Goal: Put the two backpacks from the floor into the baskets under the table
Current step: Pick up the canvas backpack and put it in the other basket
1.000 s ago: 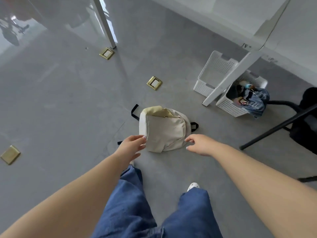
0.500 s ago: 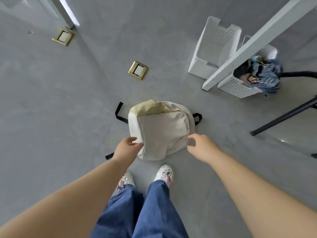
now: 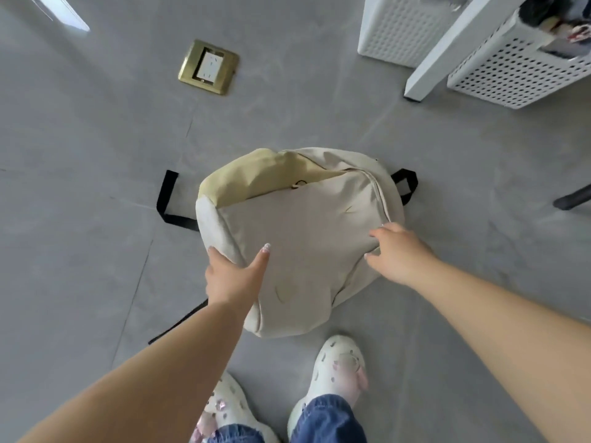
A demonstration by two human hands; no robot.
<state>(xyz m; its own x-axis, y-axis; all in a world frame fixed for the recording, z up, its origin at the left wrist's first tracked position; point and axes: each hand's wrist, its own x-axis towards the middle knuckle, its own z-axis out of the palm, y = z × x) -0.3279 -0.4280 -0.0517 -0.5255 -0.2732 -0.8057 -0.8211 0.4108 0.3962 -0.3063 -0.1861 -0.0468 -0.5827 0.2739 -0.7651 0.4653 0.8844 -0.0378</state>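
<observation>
Both hands have come down onto the bag since half a second ago, when they only hovered at its near corners, and my view has dropped closer to the floor. From the head camera, the only view I have, the cream backpack lies flat on the grey floor just ahead of my white clogs. My left hand is open, its thumb lying across the front panel and the fingers wrapping the near left edge; it touches the fabric but has not closed on it. My right hand rests on the right side by the zipper seam, fingers curled loosely, and I cannot tell whether it has pinched any cloth. Black straps trail out beyond my left hand, and a loop shows past my right. Farther from my right hand stand two white baskets; a white table leg crosses between them. The right basket already holds something dark, though I cannot make out what; it is probably the first backpack, so this one would go in the left. I judge the risks to be these: soft fabric could slide out of such a shallow hold, the bag could sag and spill through its gaping top, or a trailing strap could catch my foot or the table leg on the way over.
</observation>
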